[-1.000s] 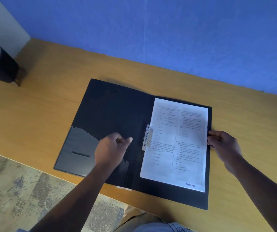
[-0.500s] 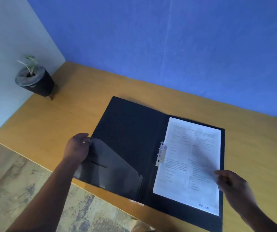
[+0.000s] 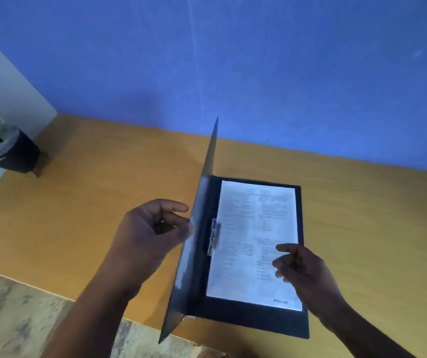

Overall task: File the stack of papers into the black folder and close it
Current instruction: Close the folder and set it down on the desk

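The black folder (image 3: 246,319) lies on the wooden table, its back half flat. Its left cover (image 3: 203,192) stands almost upright, seen edge-on. My left hand (image 3: 153,228) grips that cover's outer edge between thumb and fingers. The stack of white printed papers (image 3: 256,215) sits inside the right half, held along its left side by a metal clip (image 3: 213,236). My right hand (image 3: 302,267) rests with loosely spread fingers on the lower right part of the top sheet.
A dark plant pot (image 3: 13,151) stands at the table's far left corner. The wooden table (image 3: 103,189) ends against a blue wall behind the folder. The table's near edge runs just under the folder, with patterned floor (image 3: 13,319) below.
My left hand took the cover's left edge and swung it up from flat to nearly vertical. My right hand slid from the papers' right edge onto the sheet.
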Demonstrator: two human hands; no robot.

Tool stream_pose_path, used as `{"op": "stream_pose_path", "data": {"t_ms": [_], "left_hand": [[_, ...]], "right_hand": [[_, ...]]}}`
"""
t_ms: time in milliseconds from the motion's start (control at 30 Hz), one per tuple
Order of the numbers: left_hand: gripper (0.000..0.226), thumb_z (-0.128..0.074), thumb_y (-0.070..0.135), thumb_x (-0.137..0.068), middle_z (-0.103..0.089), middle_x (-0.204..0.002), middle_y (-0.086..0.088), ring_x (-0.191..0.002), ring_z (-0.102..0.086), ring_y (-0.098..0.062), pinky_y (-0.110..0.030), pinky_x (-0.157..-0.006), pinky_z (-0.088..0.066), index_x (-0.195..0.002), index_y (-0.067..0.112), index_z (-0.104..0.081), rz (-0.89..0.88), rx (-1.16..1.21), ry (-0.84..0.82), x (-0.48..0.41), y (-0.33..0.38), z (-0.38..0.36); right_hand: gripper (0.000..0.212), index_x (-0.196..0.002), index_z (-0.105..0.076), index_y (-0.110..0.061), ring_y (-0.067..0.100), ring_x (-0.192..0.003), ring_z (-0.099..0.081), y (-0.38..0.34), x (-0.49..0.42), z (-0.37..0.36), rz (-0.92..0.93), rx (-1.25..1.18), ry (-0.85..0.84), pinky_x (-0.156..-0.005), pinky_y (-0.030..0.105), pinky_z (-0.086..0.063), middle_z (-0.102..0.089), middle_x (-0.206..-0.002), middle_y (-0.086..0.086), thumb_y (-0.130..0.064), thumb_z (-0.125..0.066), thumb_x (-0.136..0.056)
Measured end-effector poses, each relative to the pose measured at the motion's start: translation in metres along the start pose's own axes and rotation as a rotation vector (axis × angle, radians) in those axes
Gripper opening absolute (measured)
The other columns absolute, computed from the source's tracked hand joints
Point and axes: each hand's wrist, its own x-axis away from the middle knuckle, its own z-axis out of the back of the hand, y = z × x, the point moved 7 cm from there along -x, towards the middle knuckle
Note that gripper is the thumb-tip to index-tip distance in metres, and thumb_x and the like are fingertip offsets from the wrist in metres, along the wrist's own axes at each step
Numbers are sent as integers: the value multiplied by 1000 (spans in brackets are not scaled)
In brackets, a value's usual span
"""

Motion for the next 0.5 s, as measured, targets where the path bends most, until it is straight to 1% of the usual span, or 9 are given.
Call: {"op": "stream_pose_path", "data": {"t_ms": [67,100,167,233,267,333,400,433,500], "left_hand": [[24,-83,16,-77,-75,-78,5,-62,-66,-2,-15,-53,-48,-95,29,-73,-29,-129,-69,0,4,-42],[26,-83,18,-77,-74,-79,10,-65,-67,-2,-14,-54,-48,-97,31,-72,-50,-192,-92,-1,5,-61],[28,-83,22,-75,-71,-81,17,-71,-67,0,-11,-58,-47,-98,32,-69,-97,-275,-132,-1,5,-95],[31,-81,32,-76,-68,-82,20,-76,-66,4,-10,-62,-48,-103,37,-65,-137,-358,-200,2,1,-126],[35,-78,40,-77,-67,-86,22,-80,-65,6,-11,-66,-49,-109,38,-63,-143,-399,-257,6,-3,-141],[49,-69,58,-76,-67,-100,24,-92,-62,10,-17,-79,-51,-121,41,-58,-137,-471,-373,13,-15,-163],[61,-62,68,-74,-66,-112,23,-104,-58,9,-25,-91,-51,-128,40,-54,-132,-551,-422,18,-28,-174],[64,-61,70,-74,-65,-117,23,-108,-57,8,-28,-94,-50,-131,40,-52,-128,-589,-431,19,-34,-176],[67,-59,71,-76,-63,-123,24,-113,-55,5,-30,-96,-48,-135,41,-49,-110,-651,-435,20,-47,-176]], "right_hand": [[27,-109,-66,-25,15,-78,-74,-6,9,1,-2,-79,-15,-70,30,-58,-78,-87,-1,-4,-64,-93],[26,-110,-66,-23,17,-79,-74,-8,13,0,-4,-125,-25,-71,29,-57,-79,-89,0,-3,-64,-94],[20,-110,-68,-20,20,-81,-75,-13,20,1,-9,-210,-41,-72,28,-58,-79,-92,2,-7,-63,-96],[17,-110,-70,-19,19,-83,-75,-15,26,3,-3,-269,-59,-71,27,-59,-79,-94,3,-12,-59,-99],[18,-109,-72,-18,17,-84,-75,-16,29,4,5,-297,-70,-71,27,-58,-79,-95,3,-14,-57,-101],[22,-105,-75,-18,13,-84,-72,-14,33,8,11,-335,-81,-70,26,-56,-78,-96,6,-19,-53,-102],[22,-105,-76,-19,14,-86,-71,-5,34,15,-9,-328,-55,-69,24,-55,-78,-96,7,-20,-54,-102],[21,-108,-75,-19,17,-89,-72,4,33,18,-33,-317,-26,-71,26,-56,-78,-96,7,-18,-56,-101],[25,-121,-69,-16,23,-95,-73,23,28,27,-90,-278,48,-83,41,-60,-78,-97,7,-14,-62,-98]]}}
